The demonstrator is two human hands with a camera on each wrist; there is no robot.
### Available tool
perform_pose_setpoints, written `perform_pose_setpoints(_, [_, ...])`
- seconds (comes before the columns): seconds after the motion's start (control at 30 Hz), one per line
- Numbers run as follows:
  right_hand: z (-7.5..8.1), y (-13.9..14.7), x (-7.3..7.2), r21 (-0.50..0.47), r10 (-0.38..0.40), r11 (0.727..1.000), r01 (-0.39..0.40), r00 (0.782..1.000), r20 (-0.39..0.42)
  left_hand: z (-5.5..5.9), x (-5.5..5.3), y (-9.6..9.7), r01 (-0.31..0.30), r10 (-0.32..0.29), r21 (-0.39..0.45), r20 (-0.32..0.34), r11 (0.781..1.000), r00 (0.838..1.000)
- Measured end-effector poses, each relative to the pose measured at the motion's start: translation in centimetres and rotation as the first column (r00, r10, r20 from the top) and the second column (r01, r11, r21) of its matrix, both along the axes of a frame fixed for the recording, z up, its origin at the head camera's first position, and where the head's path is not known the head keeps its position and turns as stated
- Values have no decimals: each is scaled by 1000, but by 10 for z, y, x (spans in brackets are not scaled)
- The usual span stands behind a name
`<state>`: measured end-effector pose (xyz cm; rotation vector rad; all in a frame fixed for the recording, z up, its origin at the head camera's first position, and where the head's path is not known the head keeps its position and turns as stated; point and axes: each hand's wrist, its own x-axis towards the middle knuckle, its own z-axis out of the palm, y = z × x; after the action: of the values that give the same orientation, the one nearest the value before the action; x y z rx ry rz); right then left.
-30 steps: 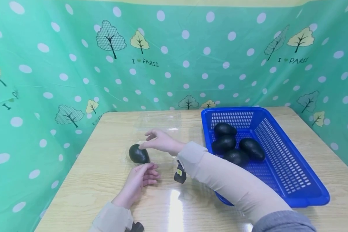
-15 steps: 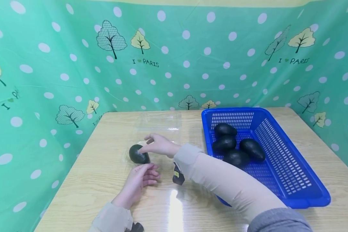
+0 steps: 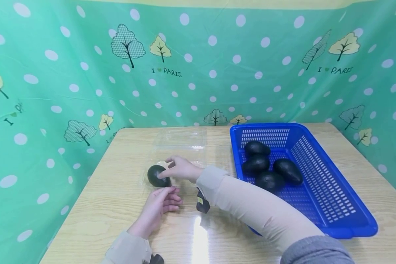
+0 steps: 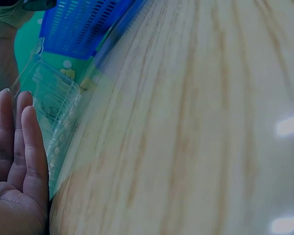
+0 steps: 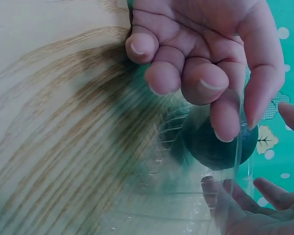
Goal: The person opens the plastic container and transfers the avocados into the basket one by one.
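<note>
A dark avocado (image 3: 153,177) lies at the left end of a clear plastic clamshell box (image 3: 182,139), whose lid is folded back toward the curtain. My right hand (image 3: 182,169) reaches over the box, its thumb and index fingertip at the avocado's upper right side; the other fingers bend loosely. In the right wrist view these fingertips overlap the avocado (image 5: 206,152) behind a clear plastic wall (image 5: 235,166). My left hand (image 3: 159,202) stays at the box's near side, just below the avocado, fingers relaxed and palm turned to the right, holding nothing.
A blue perforated basket (image 3: 330,179) with several avocados (image 3: 287,170) stands on the right side of the wooden table (image 3: 95,205). My right forearm passes in front of its near left corner. A green patterned curtain (image 3: 191,99) encloses the back and sides.
My right hand has lowered slightly, its thumb sliding a little down the avocado's side. The avocado and my left hand stay in place.
</note>
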<state>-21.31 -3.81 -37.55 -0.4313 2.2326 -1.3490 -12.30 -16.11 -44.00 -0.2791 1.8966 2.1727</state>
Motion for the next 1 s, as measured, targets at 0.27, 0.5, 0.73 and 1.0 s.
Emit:
perform_pose_setpoints(0.27, [-7, -1, 2, -4, 24, 1000, -23, 999, 25, 0, 1, 0, -6, 6, 5, 5, 1000, 1000])
perform_pose_setpoints(0.5, [-16, -2, 4, 70, 40, 997, -40, 999, 4, -1, 1, -1, 7, -7, 8, 0, 1000, 1000])
perform_pose_setpoints(0.73, [-18, -4, 8, 67, 38, 997, -38, 999, 0, -2, 2, -1, 15, -15, 0, -17, 1000, 1000])
perform_pose_setpoints(1.0, [-21, -7, 10, 74, 32, 997, -32, 999, -1, -2, 1, -1, 14, -14, -5, -5, 1000, 1000])
